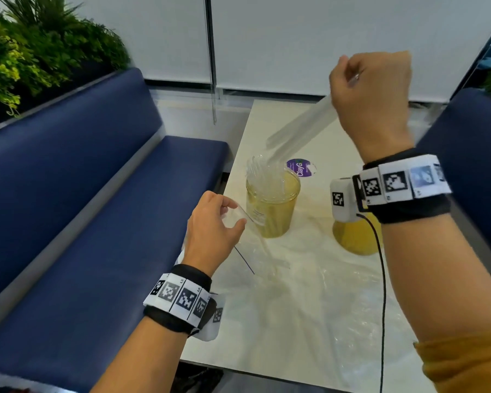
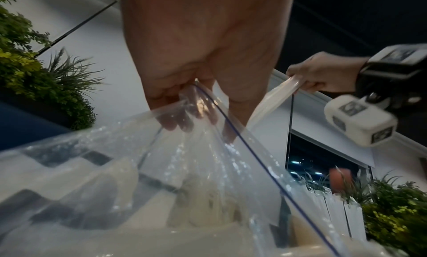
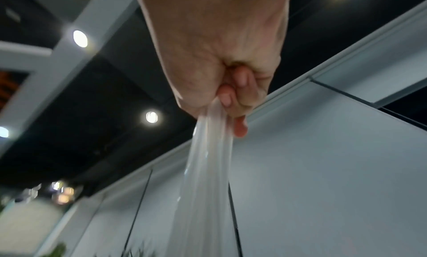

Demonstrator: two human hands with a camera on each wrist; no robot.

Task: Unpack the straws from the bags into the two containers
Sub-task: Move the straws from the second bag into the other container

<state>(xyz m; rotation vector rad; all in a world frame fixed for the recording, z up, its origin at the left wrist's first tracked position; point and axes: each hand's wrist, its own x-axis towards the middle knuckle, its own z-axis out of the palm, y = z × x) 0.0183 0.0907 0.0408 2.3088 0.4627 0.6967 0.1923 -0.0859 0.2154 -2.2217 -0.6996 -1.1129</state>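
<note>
My right hand (image 1: 349, 78) is raised above the table and grips a bundle of clear straws (image 1: 298, 131). The bundle slants down, its lower ends over the left yellow-tinted jar (image 1: 272, 211). That jar holds several clear straws. My left hand (image 1: 233, 215) pinches the rim of a clear zip bag (image 1: 267, 251) beside the jar; the bag's blue zip line shows in the left wrist view under the left hand (image 2: 184, 105). The bag (image 2: 161, 169) hangs below it. A second yellow container (image 1: 352, 236) stands to the right, half hidden by my wrist camera. The right wrist view shows the right hand (image 3: 228, 100) closed round the straws (image 3: 203, 169).
The white table (image 1: 264, 117) carries crumpled clear plastic (image 1: 323, 293) in front and a purple round lid (image 1: 299, 168) behind the jar. A blue bench (image 1: 97, 222) runs along the left, with plants (image 1: 26, 52) behind it. Another blue seat (image 1: 471, 137) is at right. A black cable (image 1: 383, 279) hangs from my right wrist.
</note>
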